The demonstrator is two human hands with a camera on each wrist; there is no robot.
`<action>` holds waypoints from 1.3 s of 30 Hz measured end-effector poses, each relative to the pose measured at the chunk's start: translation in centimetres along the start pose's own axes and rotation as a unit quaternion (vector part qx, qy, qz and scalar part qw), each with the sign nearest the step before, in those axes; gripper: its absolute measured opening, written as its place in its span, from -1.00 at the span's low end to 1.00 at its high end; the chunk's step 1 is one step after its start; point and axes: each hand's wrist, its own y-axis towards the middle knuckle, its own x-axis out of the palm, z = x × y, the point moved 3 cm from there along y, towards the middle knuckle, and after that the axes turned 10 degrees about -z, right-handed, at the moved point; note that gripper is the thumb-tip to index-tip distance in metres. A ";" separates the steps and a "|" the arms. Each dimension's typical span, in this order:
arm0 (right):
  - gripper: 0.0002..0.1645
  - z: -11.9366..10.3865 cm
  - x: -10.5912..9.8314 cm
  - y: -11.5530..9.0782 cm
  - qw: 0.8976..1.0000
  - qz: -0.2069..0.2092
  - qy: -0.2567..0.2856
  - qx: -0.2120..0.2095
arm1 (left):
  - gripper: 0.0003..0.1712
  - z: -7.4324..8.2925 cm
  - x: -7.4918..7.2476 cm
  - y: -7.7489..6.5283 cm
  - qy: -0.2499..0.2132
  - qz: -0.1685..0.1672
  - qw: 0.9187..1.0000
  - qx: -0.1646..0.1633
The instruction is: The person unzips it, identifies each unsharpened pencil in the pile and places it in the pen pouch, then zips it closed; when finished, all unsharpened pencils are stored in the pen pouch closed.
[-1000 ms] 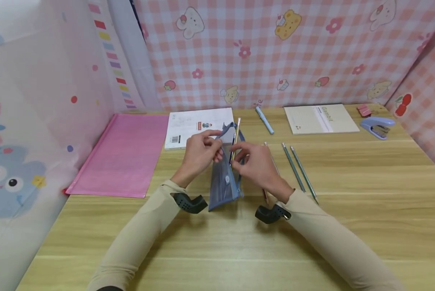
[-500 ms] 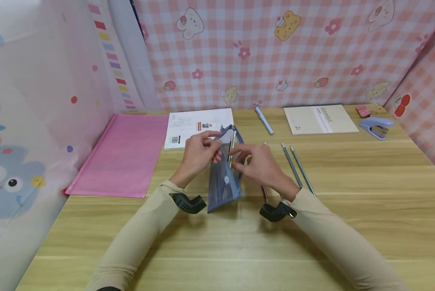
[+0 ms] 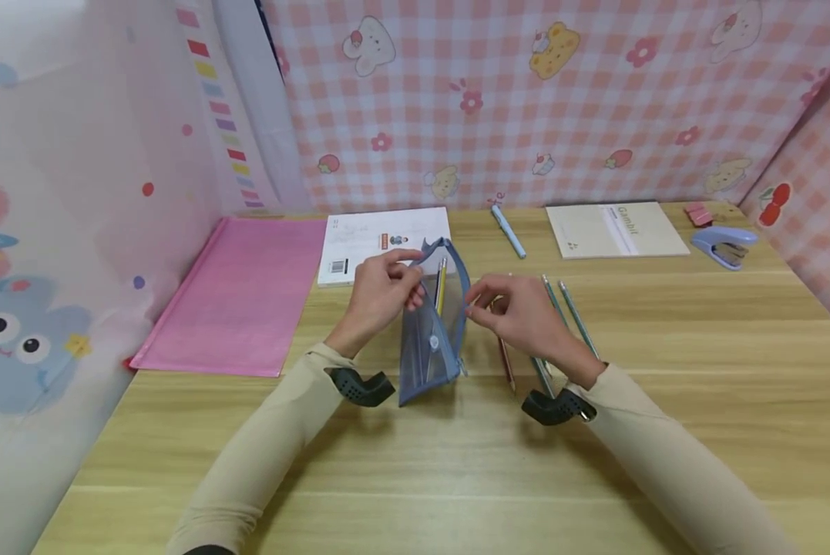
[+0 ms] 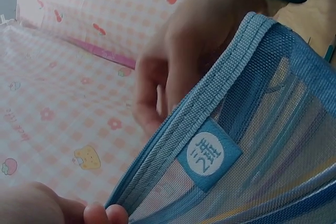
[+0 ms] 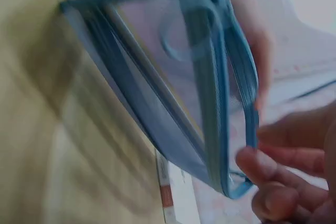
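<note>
My left hand (image 3: pixel 384 291) pinches the top edge of a blue mesh zip pouch (image 3: pixel 418 354), which stands upright with its mouth spread. Inside the pouch lean a yellow pencil (image 3: pixel 442 287) and a dark one; more slim shapes show through the mesh in the left wrist view. A round label (image 4: pixel 205 153) sits on the pouch side. My right hand (image 3: pixel 519 312) is beside the pouch's right rim, fingers loosely bent with nothing visible between them. Under and beside that hand lie a reddish pencil (image 3: pixel 507 365) and two green pencils (image 3: pixel 577 312), partly hidden.
Behind the pouch lies a white book (image 3: pixel 359 239), with a pink folder (image 3: pixel 241 297) to its left. Along the back are a light blue pen (image 3: pixel 508 231), a cream notebook (image 3: pixel 588 231), a pink binder clip (image 3: pixel 698 214) and a lavender stapler (image 3: pixel 725 247).
The pencil that my right hand held has sunk into the pouch and been let go. My right hand has drawn back to the right. The left hand keeps its hold.
</note>
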 end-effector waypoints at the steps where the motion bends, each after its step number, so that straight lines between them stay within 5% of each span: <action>1: -0.96 -0.2 0.2 -0.4 1.000 -0.017 0.005 -0.010 | -0.63 0.0 0.0 0.0 -0.001 0.001 1.000 0.001; 6: -0.77 -1.1 1.5 -2.6 0.993 -0.096 0.033 -0.061 | -0.64 0.0 -0.2 0.0 -0.005 0.003 1.000 0.006; 12: -0.65 -1.3 2.6 -3.8 0.986 -0.141 0.064 -0.063 | -0.64 -0.2 -0.4 -0.1 -0.008 0.014 1.000 0.002; 23: -0.86 -1.6 2.8 -3.9 0.988 -0.102 0.061 -0.097 | -0.62 -0.3 -0.5 -0.2 -0.008 0.014 1.000 0.002; 28: -0.83 -2.2 2.7 -3.8 0.983 -0.086 0.041 -0.156 | -0.61 -0.3 -0.4 -0.7 -0.009 -0.001 1.000 0.010; 34: -0.80 -3.1 2.5 -3.5 0.976 -0.042 -0.002 -0.214 | -0.60 -0.6 0.0 -3.2 0.028 -0.030 0.999 0.012; 39: -0.82 -3.5 2.4 -3.2 0.975 -0.016 -0.020 -0.222 | -0.60 -0.3 0.9 -6.4 0.101 -0.074 0.988 0.094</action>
